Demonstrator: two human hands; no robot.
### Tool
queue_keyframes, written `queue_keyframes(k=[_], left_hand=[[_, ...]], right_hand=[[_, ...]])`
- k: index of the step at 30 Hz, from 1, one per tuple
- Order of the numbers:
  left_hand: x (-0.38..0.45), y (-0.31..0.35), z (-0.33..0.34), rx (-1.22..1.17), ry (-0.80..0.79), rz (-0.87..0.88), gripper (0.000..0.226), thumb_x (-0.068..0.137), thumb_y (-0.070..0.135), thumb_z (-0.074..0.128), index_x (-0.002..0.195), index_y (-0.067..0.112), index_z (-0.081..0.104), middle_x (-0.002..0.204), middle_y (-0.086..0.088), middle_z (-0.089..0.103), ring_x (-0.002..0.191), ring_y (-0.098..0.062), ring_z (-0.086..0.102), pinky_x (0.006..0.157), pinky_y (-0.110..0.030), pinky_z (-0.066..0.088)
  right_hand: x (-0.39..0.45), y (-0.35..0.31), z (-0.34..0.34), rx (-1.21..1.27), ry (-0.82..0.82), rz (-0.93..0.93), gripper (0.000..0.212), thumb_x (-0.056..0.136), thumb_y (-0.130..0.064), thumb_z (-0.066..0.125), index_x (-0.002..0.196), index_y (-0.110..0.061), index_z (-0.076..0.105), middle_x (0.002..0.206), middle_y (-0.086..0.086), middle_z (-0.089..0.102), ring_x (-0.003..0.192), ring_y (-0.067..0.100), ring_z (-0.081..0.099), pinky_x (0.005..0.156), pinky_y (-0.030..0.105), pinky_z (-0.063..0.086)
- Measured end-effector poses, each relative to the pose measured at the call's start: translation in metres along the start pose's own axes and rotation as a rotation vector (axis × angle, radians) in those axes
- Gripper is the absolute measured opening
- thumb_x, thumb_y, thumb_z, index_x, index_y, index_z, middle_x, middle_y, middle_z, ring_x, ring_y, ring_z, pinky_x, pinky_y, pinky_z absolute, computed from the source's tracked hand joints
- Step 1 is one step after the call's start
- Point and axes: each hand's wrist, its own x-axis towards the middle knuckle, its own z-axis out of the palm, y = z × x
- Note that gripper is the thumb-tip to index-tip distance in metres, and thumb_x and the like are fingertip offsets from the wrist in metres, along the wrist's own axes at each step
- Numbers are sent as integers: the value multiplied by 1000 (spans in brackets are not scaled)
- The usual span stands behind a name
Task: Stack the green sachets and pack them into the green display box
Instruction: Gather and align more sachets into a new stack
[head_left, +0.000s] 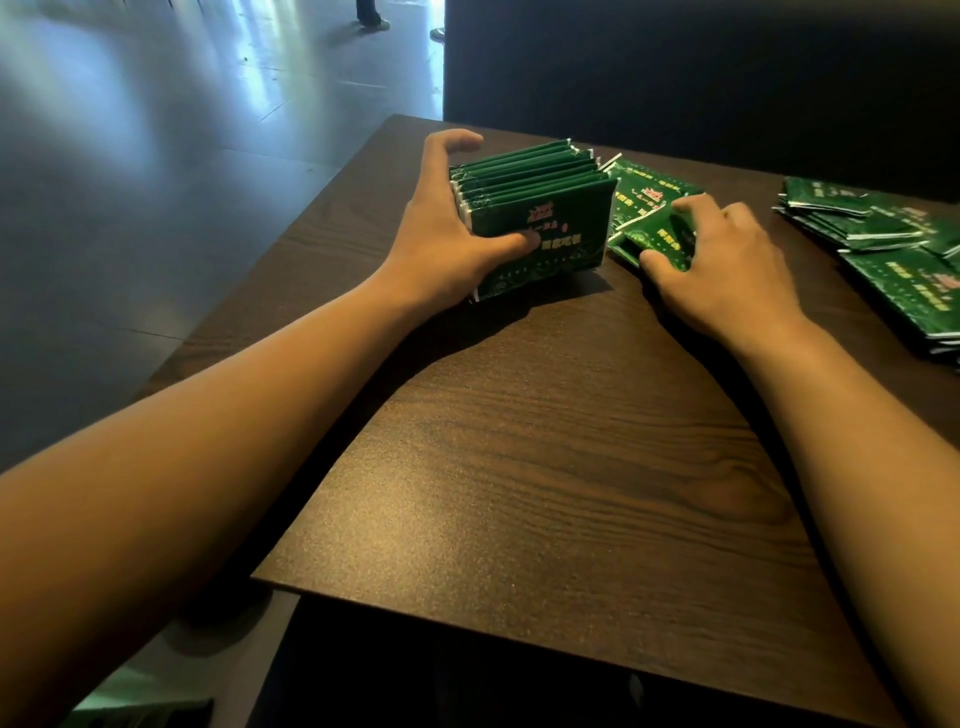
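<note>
Packing step under way, we judge. Our left hand (447, 234) grips green display box (540, 228), sachets upright inside, far centre of surface (519, 467). Our right hand (727, 265) pinches loose sachets (654, 234) just right of box. Next: square them, slot in. More sachets (883, 244) far right.

Dim scene. Daylight glares off the floor (156, 130) at ten o'clock; forearms cast soft shadows on the table (545, 467). Edges bow from wide-angle distortion; print is blurred.
</note>
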Motion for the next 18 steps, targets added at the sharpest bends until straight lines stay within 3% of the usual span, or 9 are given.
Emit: queue_keyframes(k=[4, 9, 13, 18], left_hand=[[-1, 1, 0, -1, -4, -4, 86, 73, 30, 89, 140, 24, 35, 130, -8, 60, 116, -17, 65, 100, -41, 58], [-1, 1, -1, -6, -8, -11, 85, 74, 28, 89, 140, 24, 35, 131, -8, 60, 117, -19, 65, 100, -41, 58], [-1, 1, -1, -6, -6, -14, 85, 74, 27, 89, 140, 24, 35, 130, -8, 60, 117, -20, 65, 99, -42, 58], [-1, 2, -1, -5, 0, -9, 83, 76, 25, 89, 140, 22, 36, 129, -8, 60, 116, -18, 66, 98, -41, 59]], right_hand=[[-1, -2, -2, 31, 89, -8, 60, 94, -49, 59, 146, -25, 41, 133, 19, 51, 122, 42, 51, 98, 50, 44], [-2, 1, -3, 29, 137, -31, 73, 86, -43, 70, 148, -24, 35, 130, 19, 54, 120, 43, 48, 101, 49, 40], [-7, 0, -8, 64, 173, -61, 89, 81, -33, 82, 151, -29, 28, 132, 16, 46, 113, 38, 55, 88, 47, 49], [-7, -1, -10, 102, 196, -27, 100, 79, -54, 80, 156, -27, 21, 136, 18, 49, 123, 37, 52, 95, 48, 47]])
